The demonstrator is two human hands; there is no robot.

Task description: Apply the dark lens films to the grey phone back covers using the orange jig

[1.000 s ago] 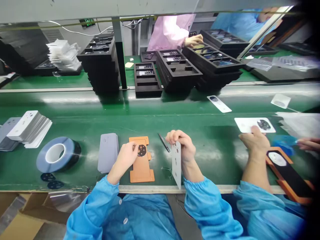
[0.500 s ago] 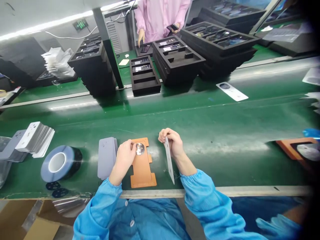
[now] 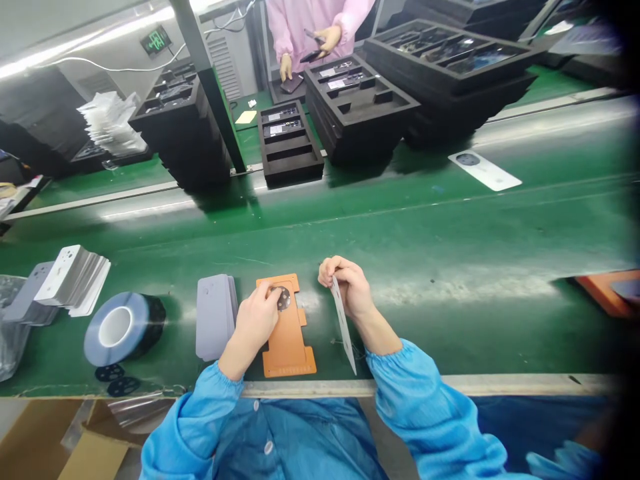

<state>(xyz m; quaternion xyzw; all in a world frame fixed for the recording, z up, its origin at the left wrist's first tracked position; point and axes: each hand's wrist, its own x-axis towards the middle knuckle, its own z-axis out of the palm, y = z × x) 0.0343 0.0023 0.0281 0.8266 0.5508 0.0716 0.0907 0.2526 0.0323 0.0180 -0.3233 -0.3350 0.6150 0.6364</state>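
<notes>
My left hand [image 3: 257, 311] is closed, its fingertips pinched at the left edge of a dark round film with holes [image 3: 284, 299]. That film lies at the upper part of an orange flat jig [image 3: 287, 343] on the green surface. To the right, my right hand [image 3: 350, 287] pinches the top end of a thin pale phone-sized sheet [image 3: 344, 325], holding it nearly edge-on above the surface. A small stack of grey phone-shaped sheets [image 3: 214, 320] lies just left of the jig, partly behind my left hand.
A blue tape roll [image 3: 103, 343], dark round cutouts [image 3: 123, 387] and stacked white sheets [image 3: 65, 277] lie left. Across stand black trays [image 3: 293, 167] and a pink-sleeved person's hands [image 3: 327, 43]. A white panel [image 3: 493, 175] lies far right; another orange jig [image 3: 600, 293] is nearer.
My left fingers have moved slightly over the round film, which looks darker now. My right hand keeps the sheet in nearly the same pose. The white panel and far-right jig appear further right.
</notes>
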